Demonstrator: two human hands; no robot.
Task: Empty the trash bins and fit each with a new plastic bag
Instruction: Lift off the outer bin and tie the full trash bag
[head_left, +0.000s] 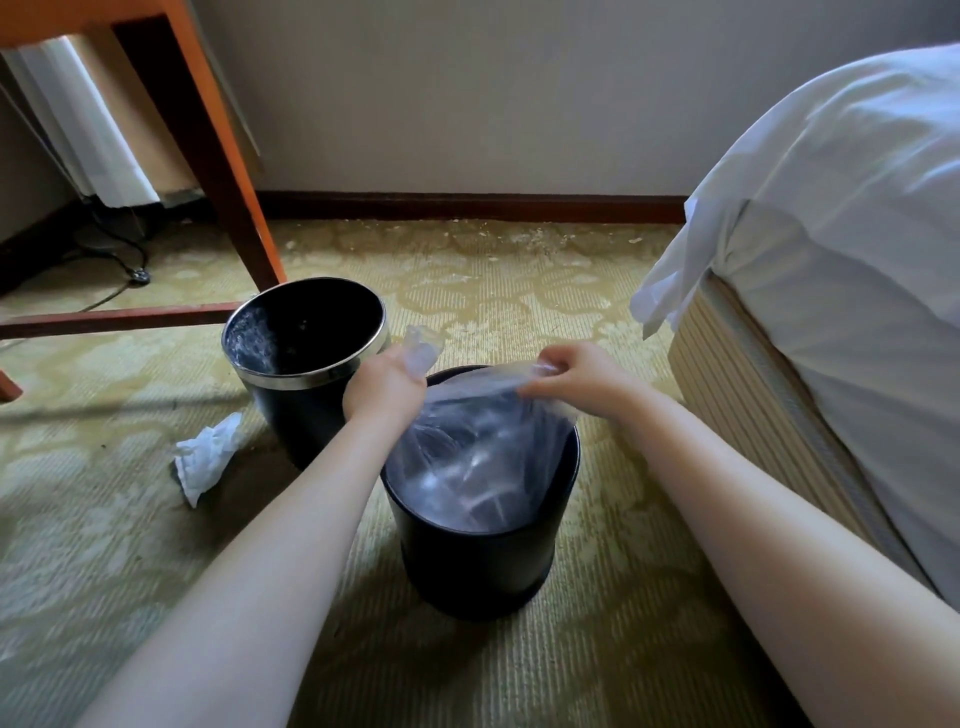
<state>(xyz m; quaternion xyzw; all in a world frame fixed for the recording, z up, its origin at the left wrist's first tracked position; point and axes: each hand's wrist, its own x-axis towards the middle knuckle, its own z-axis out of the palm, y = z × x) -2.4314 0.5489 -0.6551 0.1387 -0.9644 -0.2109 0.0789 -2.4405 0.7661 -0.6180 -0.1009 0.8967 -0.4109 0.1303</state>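
Clear plastic bag (478, 457) draped into near black bin (483, 566) on carpet (519, 291), mouth stretched over far rim. Left hand (384, 387) clenched on one bag edge, bunched plastic above fingers; right hand (576, 376) pinched on opposite edge. Second bin (304, 358), chrome-rimmed and unlined, just behind left. Crumpled tissue (205, 457) beside it. Bed (831, 260) at right, desk leg (223, 171) at left

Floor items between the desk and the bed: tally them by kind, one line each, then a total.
Black trash bins: 2, the near bin and the far bin
Clear plastic bags: 1, the plastic bag held over the near bin by both hands
Crumpled white tissue: 1, the tissue
Total: 4
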